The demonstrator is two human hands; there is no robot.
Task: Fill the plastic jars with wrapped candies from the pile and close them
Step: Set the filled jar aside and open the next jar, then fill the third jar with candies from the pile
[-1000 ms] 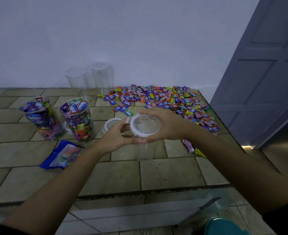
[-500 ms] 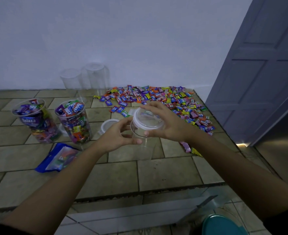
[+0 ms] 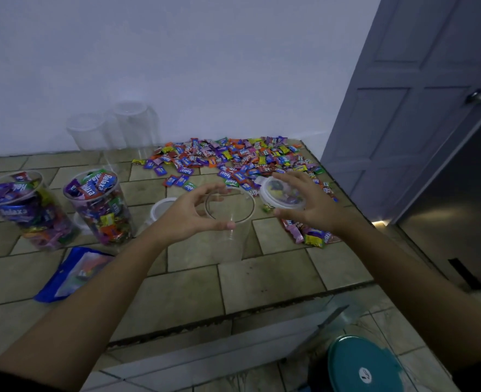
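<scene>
An empty clear plastic jar (image 3: 233, 239) stands on the tiled counter, its mouth uncovered. My left hand (image 3: 189, 213) curls round its rim from the left. My right hand (image 3: 311, 200) holds the jar's clear lid (image 3: 281, 193) off to the right, tilted, above the edge of the candy pile (image 3: 233, 159). Two jars full of wrapped candies stand at the left, one (image 3: 102, 205) nearer the middle and one (image 3: 25, 209) at the far left, both without lids. Two empty clear jars (image 3: 114, 128) stand at the back against the wall.
A loose white-rimmed lid (image 3: 163, 207) lies behind my left hand. An opened blue candy bag (image 3: 72, 273) lies at the front left. The counter edge (image 3: 233, 312) runs below my arms, with a teal lidded container (image 3: 364, 366) on the floor. A grey door (image 3: 420, 108) stands at the right.
My right hand has lifted the lid off the jar and carried it to the right. My left hand keeps hold of the jar's rim.
</scene>
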